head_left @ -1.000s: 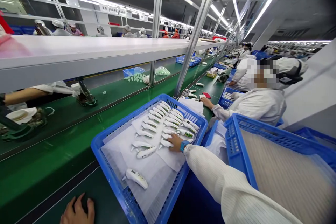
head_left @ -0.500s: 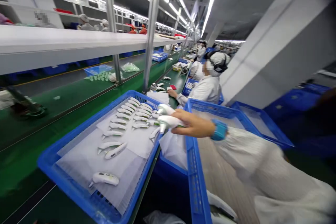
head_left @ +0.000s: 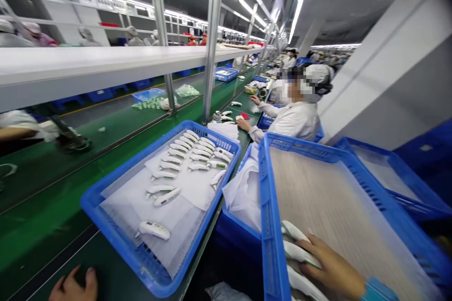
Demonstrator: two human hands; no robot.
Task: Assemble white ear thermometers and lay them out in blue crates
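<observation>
Inside the right-hand blue tray (head_left: 265, 188), my right hand (head_left: 334, 263), with a blue band at its wrist, is closed on two white handheld thermometers (head_left: 302, 253) by the tray's left wall. Another white thermometer (head_left: 303, 284) lies just below them. At the lower left edge of the view, my left hand (head_left: 74, 287) shows only in part, its fingers apart and holding nothing. Nearest to it is the left blue tray (head_left: 116, 244), where several white thermometers lie in rows on white sheets. One thermometer (head_left: 153, 229) sits apart at the near end.
A co-worker (head_left: 296, 108) in white sits beyond the trays, hands over the green bench. A metal post (head_left: 213, 42) and a white shelf (head_left: 106, 68) stand along the line. White sheets (head_left: 247, 193) fill a bin between the trays. Another blue tray (head_left: 391, 174) is at right.
My right hand has come down from above the gap between the trays into the right tray, bringing the two thermometers. My left hand has come into view. The camera view has shifted.
</observation>
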